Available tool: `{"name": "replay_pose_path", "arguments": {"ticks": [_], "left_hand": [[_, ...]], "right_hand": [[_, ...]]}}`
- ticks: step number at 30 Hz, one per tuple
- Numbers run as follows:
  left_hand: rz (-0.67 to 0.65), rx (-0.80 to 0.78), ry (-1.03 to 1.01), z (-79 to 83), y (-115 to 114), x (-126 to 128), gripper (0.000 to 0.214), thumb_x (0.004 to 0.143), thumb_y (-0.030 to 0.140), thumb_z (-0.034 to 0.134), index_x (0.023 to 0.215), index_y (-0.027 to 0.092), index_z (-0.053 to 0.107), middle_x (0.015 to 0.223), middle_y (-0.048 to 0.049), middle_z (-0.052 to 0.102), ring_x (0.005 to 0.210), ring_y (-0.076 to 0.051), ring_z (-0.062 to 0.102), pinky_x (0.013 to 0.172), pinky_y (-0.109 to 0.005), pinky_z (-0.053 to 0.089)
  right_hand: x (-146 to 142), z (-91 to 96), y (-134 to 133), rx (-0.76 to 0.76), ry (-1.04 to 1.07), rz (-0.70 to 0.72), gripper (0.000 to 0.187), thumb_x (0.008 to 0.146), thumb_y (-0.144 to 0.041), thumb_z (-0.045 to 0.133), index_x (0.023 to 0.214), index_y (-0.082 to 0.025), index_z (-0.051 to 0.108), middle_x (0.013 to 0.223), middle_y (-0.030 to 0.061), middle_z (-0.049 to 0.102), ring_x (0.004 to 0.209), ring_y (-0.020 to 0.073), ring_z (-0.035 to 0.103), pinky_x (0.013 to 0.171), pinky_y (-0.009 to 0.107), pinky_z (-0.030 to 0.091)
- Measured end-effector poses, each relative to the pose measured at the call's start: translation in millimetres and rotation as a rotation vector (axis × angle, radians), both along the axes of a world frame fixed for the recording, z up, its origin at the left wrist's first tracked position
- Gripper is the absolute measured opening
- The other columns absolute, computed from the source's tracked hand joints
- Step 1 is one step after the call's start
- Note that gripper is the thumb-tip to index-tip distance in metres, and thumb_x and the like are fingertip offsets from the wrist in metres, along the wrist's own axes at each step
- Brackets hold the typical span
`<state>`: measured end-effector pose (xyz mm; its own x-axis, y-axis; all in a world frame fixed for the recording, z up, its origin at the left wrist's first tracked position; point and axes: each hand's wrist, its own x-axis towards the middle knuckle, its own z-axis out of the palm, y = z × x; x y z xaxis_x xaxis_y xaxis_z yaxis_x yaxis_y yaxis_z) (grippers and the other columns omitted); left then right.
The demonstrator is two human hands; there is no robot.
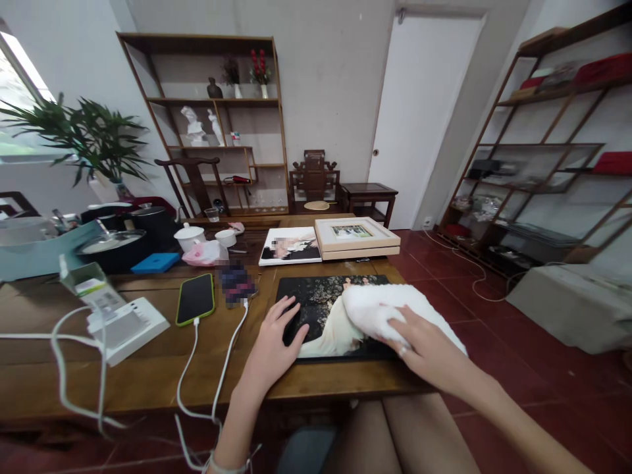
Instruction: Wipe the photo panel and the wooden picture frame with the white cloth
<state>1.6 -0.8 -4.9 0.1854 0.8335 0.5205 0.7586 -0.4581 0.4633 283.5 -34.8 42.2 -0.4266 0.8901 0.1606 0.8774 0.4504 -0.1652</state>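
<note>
A dark photo panel (316,306) showing a figure in a pale gown lies flat near the front edge of the wooden table. My left hand (279,336) rests on its left side, fingers spread and nothing held. On the right, my right hand (415,339) grips a fluffy white cloth (412,303) and presses it onto the panel. The cloth covers the panel's right part and hangs past that side. Just behind the panel lie a white-edged photo print (291,247) and a cream picture frame (358,249).
Left of the panel are a green-cased phone (196,299) and a second phone (237,284), both on white cables. A white box (133,329), a blue box (155,263), a white cup (190,237) and a dark pan (111,247) stand farther left. A wooden chair (316,181) is beyond the table (148,382).
</note>
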Motion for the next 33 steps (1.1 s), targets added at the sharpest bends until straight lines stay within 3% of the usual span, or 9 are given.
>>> {"name": "replay_pose_path", "arguments": {"ticks": [5,9,12,17,20,23,27,33], "left_hand": [[0.0,0.017,0.005,-0.2,2.3,-0.3,0.036,0.083,0.032,0.053,0.111,0.012,0.062,0.123,-0.0146,0.059,0.123,-0.026,0.048,0.103,-0.046,0.041],[0.003,0.027,0.0,-1.2,3.5,-0.7,0.034,0.083,0.031,0.054,0.11,0.013,0.063,0.121,-0.014,0.061,0.122,-0.027,0.049,0.102,-0.047,0.042],[-0.007,0.027,-0.011,-0.9,2.6,-0.9,0.032,0.082,0.031,0.055,0.109,0.015,0.064,0.12,-0.0131,0.062,0.121,-0.027,0.05,0.101,-0.049,0.042],[-0.003,0.012,-0.031,2.2,1.3,0.3,0.031,0.081,0.031,0.057,0.108,0.016,0.065,0.121,-0.012,0.062,0.121,-0.028,0.05,0.101,-0.049,0.041],[-0.01,0.006,-0.025,3.0,1.5,1.0,0.032,0.081,0.031,0.056,0.108,0.015,0.065,0.12,-0.013,0.062,0.122,-0.028,0.05,0.101,-0.049,0.041],[-0.014,0.006,-0.015,2.8,1.5,0.9,0.032,0.082,0.031,0.056,0.108,0.014,0.065,0.121,-0.0137,0.062,0.122,-0.028,0.049,0.102,-0.048,0.041],[-0.024,0.009,-0.003,2.3,1.1,-0.3,0.034,0.083,0.031,0.055,0.11,0.013,0.063,0.122,-0.0142,0.06,0.123,-0.027,0.048,0.102,-0.047,0.041],[-0.034,0.02,0.006,1.4,2.2,-2.0,0.034,0.082,0.03,0.055,0.111,0.013,0.062,0.122,-0.0141,0.061,0.122,-0.027,0.049,0.102,-0.048,0.041]], "right_hand": [[-9.0,-2.7,75.9,0.104,0.028,-0.023,0.026,0.088,-0.019,0.035,0.098,-0.019,0.06,0.109,0.012,0.061,0.105,0.027,0.052,0.089,0.043,0.04],[-9.5,-9.4,95.6,0.114,0.029,-0.02,0.025,0.087,-0.016,0.036,0.096,-0.018,0.06,0.114,0.0123,0.06,0.11,0.0276,0.05,0.093,0.046,0.037],[-6.5,-11.3,74.8,0.11,0.021,-0.011,0.023,0.086,-0.017,0.039,0.098,-0.017,0.06,0.121,0.014,0.057,0.12,0.0289,0.044,0.1,0.051,0.03],[5.8,-9.2,2.4,0.001,0.028,0.034,0.02,0.083,-0.016,0.04,0.086,-0.018,0.06,0.134,0.0164,0.047,0.131,0.0302,0.033,0.104,0.055,0.028],[15.1,-9.4,-34.6,-0.077,0.06,0.059,0.019,0.079,-0.015,0.043,0.083,-0.021,0.06,0.139,0.0106,0.044,0.135,0.03,0.025,0.104,0.056,0.029],[21.4,-8.9,-47.1,-0.118,0.087,0.091,0.018,0.077,-0.013,0.046,0.081,-0.022,0.06,0.143,0.0058,0.04,0.135,0.0291,0.024,0.107,0.055,0.026],[19.7,-3.8,-21.7,-0.109,0.074,0.095,0.017,0.083,-0.018,0.042,0.085,-0.021,0.059,0.141,0.0096,0.041,0.133,0.0286,0.03,0.107,0.052,0.026],[3.7,-0.4,57.4,0.034,0.051,0.057,0.025,0.088,-0.02,0.036,0.098,-0.017,0.059,0.119,0.0134,0.056,0.113,0.0276,0.049,0.096,0.048,0.037]]}}
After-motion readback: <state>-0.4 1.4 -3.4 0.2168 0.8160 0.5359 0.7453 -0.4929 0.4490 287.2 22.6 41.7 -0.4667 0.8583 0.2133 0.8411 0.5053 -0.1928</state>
